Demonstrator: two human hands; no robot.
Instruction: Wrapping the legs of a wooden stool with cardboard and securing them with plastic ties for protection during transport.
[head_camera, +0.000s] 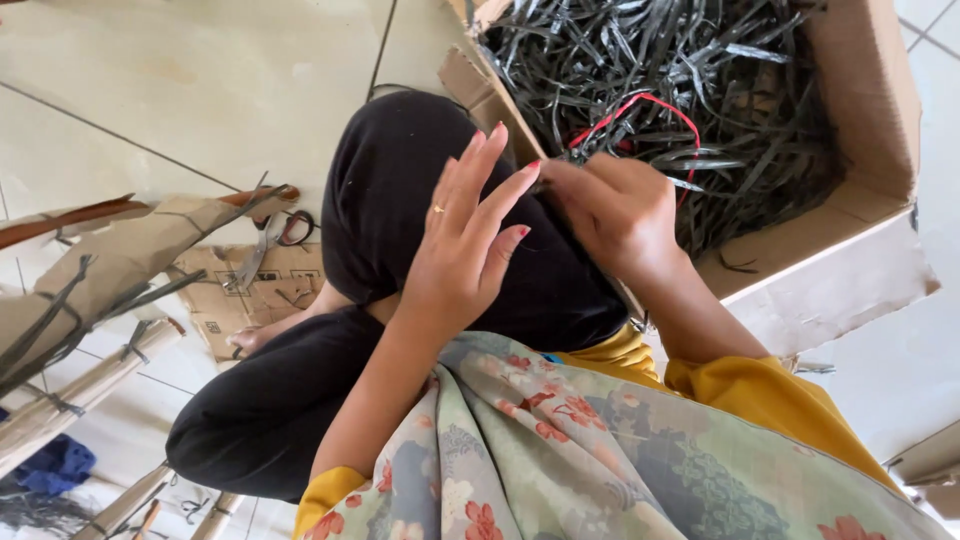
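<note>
Just above the raised knee, a thin dark strip (556, 192) is pinched by the right hand (615, 215); the left hand (468, 245) is spread open beside it, near the cardboard box (870, 110) of black strips.

The brown corrugated cardboard box (880, 110) holds dark grey plastic strips (640, 70) and one red cord (640, 105). The draped cloth scarf (560, 450) shows red flowers on grey-green. The mustard-yellow sleeve (770, 395) is plain; the trousers (400, 200) are black.

Bright, even daylight with soft shadows, pale tiles slightly washed out, mild blur at the edges.
</note>
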